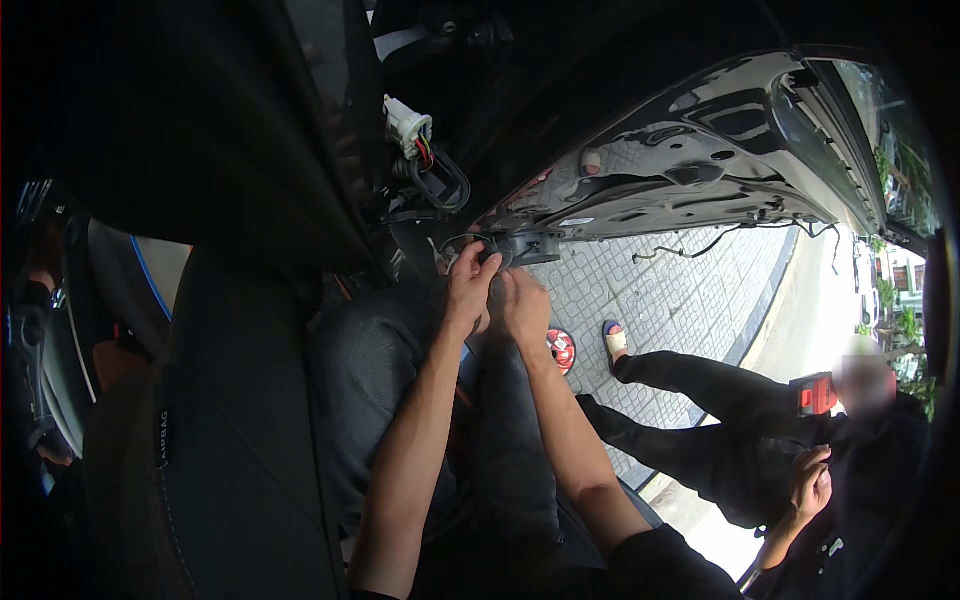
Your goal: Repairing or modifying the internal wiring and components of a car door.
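My left hand [470,287] is closed, thumb and fingers pinching a small black part [493,252] at the lower front corner of an open car door. Close beside it, my right hand [526,305] has its fingers curled together near the same part; what they hold is hidden. A dark grey round-ended piece [533,246] sticks out just beyond my fingertips. A thin wire loops by the left fingers. Above the hands hangs a white plug connector [408,122] with coloured wires, next to a black oval rubber grommet [442,187].
The bare black door panel [690,175] spans the upper right, a loose cable [700,243] hanging along its edge. A black car seat [240,420] stands at left. On the paving [620,285] lies a red round object [561,351]. Another person [720,430] stands at right, holding something red and black.
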{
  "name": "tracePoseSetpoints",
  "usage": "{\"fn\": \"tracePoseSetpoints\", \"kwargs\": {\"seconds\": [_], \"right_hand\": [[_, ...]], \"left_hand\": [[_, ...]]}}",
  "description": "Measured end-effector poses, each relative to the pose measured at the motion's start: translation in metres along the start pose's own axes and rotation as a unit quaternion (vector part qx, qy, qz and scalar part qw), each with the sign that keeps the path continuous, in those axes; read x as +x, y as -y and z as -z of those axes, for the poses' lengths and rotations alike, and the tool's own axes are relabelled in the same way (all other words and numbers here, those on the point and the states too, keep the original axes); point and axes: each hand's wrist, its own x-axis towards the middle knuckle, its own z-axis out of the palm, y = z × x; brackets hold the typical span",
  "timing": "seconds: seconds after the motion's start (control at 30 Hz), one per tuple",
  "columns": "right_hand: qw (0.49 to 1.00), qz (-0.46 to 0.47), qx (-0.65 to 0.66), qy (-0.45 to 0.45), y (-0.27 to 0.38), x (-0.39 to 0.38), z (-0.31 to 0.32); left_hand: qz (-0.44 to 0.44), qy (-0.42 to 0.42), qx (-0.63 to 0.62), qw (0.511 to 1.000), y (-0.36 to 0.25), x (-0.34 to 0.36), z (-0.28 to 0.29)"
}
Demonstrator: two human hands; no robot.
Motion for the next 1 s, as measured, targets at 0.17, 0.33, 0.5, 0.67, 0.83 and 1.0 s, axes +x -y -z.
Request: {"fn": "tracePoseSetpoints", "kwargs": {"seconds": [0.17,0.33,0.5,0.67,0.83,1.0], "right_hand": [[0.996,0.046,-0.074,0.006,0.006,0.005,-0.001],[0.998,0.015,-0.054,-0.005,0.005,0.008,-0.009],[0.981,-0.064,0.178,-0.046,0.004,-0.011,-0.012],[0.987,-0.024,0.141,-0.068,0.004,-0.004,-0.012],[0.980,-0.107,0.162,-0.047,0.012,-0.003,-0.016],[0.972,-0.126,0.175,-0.096,0.016,-0.007,-0.021]], "left_hand": [[0.013,0.013,0.029,0.999,-0.004,-0.001,0.001],[0.006,-0.005,0.063,0.998,-0.008,-0.002,-0.001],[0.012,0.002,0.030,0.999,-0.006,-0.001,0.000],[0.021,-0.010,0.065,0.998,-0.007,-0.002,0.000],[0.024,-0.013,0.040,0.999,-0.014,-0.005,-0.003],[0.035,-0.017,0.041,0.998,-0.015,-0.006,-0.004]]}}
